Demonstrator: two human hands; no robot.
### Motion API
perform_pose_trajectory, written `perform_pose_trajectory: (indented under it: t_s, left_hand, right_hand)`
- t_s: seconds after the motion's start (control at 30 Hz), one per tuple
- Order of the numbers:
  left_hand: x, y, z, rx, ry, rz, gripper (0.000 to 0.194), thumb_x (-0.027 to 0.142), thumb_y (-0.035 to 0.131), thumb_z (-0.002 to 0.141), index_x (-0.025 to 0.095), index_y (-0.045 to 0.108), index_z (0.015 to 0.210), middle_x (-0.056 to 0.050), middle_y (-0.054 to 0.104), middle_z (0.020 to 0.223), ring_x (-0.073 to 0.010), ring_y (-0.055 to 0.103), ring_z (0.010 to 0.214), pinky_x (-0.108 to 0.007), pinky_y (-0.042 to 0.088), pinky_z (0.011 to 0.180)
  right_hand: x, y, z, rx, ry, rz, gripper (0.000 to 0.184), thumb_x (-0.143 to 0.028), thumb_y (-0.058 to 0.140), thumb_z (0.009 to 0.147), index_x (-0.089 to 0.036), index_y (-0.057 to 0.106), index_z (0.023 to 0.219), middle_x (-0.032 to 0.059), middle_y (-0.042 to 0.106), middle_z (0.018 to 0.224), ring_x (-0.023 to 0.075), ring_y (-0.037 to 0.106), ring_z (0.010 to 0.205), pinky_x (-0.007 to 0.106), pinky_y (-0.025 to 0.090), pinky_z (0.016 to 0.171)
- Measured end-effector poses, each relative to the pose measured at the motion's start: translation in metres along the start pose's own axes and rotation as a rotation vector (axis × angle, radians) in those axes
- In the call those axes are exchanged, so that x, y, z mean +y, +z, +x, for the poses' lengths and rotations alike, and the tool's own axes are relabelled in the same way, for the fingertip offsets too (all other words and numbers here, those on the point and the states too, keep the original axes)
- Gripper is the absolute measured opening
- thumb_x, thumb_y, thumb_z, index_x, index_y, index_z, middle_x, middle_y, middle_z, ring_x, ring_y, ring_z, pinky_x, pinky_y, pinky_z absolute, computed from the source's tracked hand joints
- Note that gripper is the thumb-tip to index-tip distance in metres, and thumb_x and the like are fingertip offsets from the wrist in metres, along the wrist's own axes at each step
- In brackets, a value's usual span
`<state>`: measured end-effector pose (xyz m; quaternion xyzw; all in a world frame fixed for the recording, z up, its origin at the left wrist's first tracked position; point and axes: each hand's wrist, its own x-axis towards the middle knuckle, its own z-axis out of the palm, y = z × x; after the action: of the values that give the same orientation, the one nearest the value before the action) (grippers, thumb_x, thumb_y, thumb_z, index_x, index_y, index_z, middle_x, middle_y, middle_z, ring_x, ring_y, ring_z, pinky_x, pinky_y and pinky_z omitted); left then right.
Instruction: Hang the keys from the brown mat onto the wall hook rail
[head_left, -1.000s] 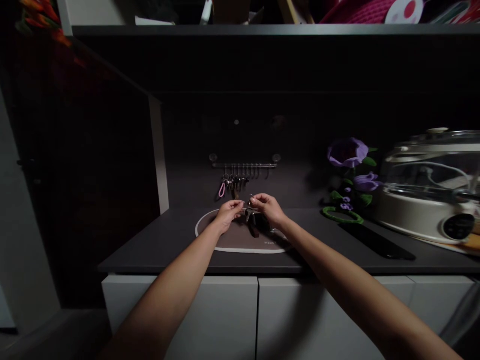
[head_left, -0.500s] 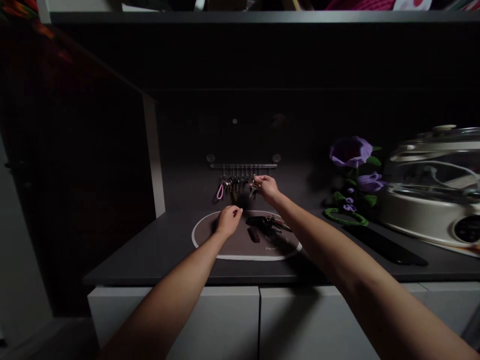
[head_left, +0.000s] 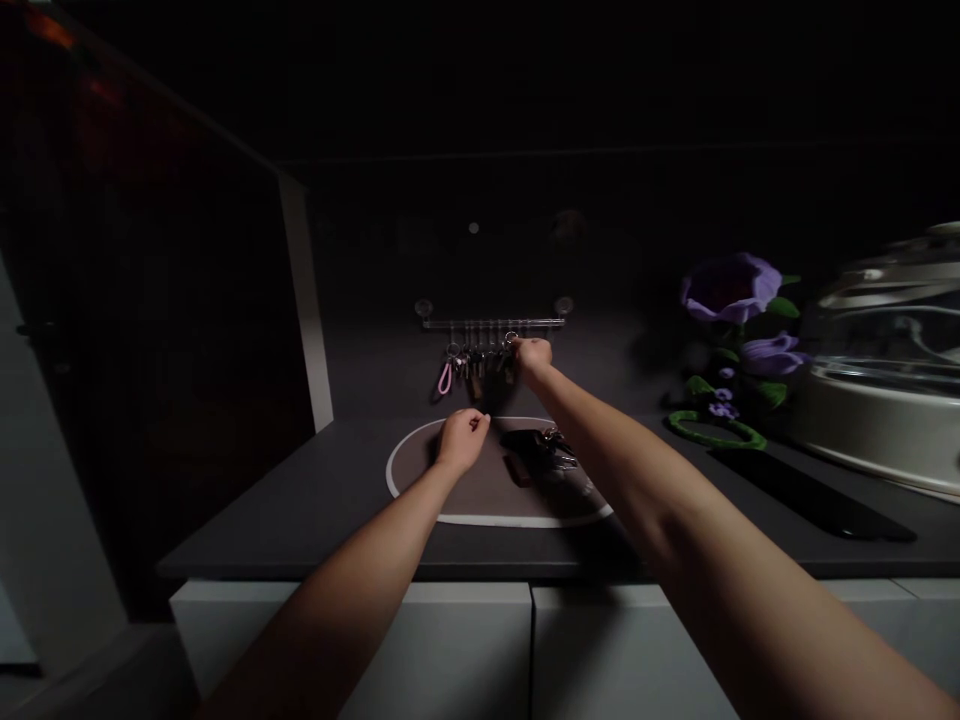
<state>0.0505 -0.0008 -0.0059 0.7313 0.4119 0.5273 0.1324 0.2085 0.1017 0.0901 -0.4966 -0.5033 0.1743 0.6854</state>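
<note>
My right hand (head_left: 533,354) is up at the wall rack (head_left: 495,323), its fingers pinched on a key ring (head_left: 511,338) with keys below it. Several other bunches of keys hang on hooks to its left, among them one with a pink loop strap (head_left: 445,378). My left hand (head_left: 463,440) is held over the oval mat (head_left: 480,490), fingers curled together; whether anything is in them is hidden. A dark pouch-like item and more keys (head_left: 555,440) lie on the mat, partly behind my right forearm, beside a small brown block (head_left: 517,470).
Purple knitted flowers (head_left: 731,288) with a green ring base stand on the right of the counter (head_left: 300,520). In front of them lies a flat black slab (head_left: 814,490). A cream appliance with a clear lid (head_left: 862,420) fills the far right.
My right hand has lifted the key ring slightly, closer to the rack bar. My left hand stays nearly in place. The view has tilted down a little and moved closer.
</note>
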Motion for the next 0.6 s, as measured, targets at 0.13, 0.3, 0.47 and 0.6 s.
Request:
perform_pose_trajectory:
  t_s: [0.13, 0.3, 0.47, 0.6]
  left_hand:
    - [-0.001, 0.001, 0.001, 0.012, -0.008, -0.009, 0.021, 0.025, 0.050, 0.075, 0.016, 0.058, 0.058, -0.001, 0.056, 0.058, -0.0113, 0.047, 0.058, -0.024, 0.034, 0.060]
    - [-0.003, 0.001, 0.001, 0.010, -0.014, -0.013, 0.020, 0.026, 0.050, 0.075, 0.015, 0.058, 0.060, -0.002, 0.056, 0.058, -0.0115, 0.047, 0.058, -0.024, 0.034, 0.059]
    - [-0.005, 0.001, 0.001, 0.016, -0.013, -0.005, 0.021, 0.027, 0.050, 0.075, 0.015, 0.059, 0.061, -0.002, 0.057, 0.059, -0.0114, 0.048, 0.058, -0.024, 0.033, 0.058]
    - [-0.006, 0.002, 0.002, 0.013, -0.018, -0.012, 0.021, 0.026, 0.050, 0.075, 0.015, 0.060, 0.061, -0.002, 0.058, 0.060, -0.0114, 0.048, 0.059, -0.024, 0.034, 0.059]
  right_hand:
    - [0.003, 0.004, 0.003, 0.097, 0.053, -0.019, 0.016, -0.030, 0.058, 0.065, -0.016, 0.063, 0.070, 0.0050, 0.056, 0.055, 0.0168, 0.056, 0.058, 0.027, 0.043, 0.054]
    - [0.004, 0.004, 0.002, 0.151, 0.126, -0.052, 0.017, -0.028, 0.059, 0.063, -0.014, 0.064, 0.071, 0.0050, 0.057, 0.056, 0.0167, 0.056, 0.058, 0.026, 0.043, 0.054]
    - [0.007, 0.003, -0.004, 0.159, 0.153, -0.061, 0.018, -0.028, 0.059, 0.063, -0.013, 0.063, 0.071, 0.0034, 0.057, 0.056, 0.0140, 0.054, 0.056, 0.024, 0.042, 0.053]
    - [0.012, 0.000, -0.008, 0.082, 0.087, -0.024, 0.015, -0.027, 0.056, 0.065, -0.014, 0.060, 0.069, 0.0016, 0.056, 0.056, 0.0119, 0.052, 0.054, 0.022, 0.041, 0.054]
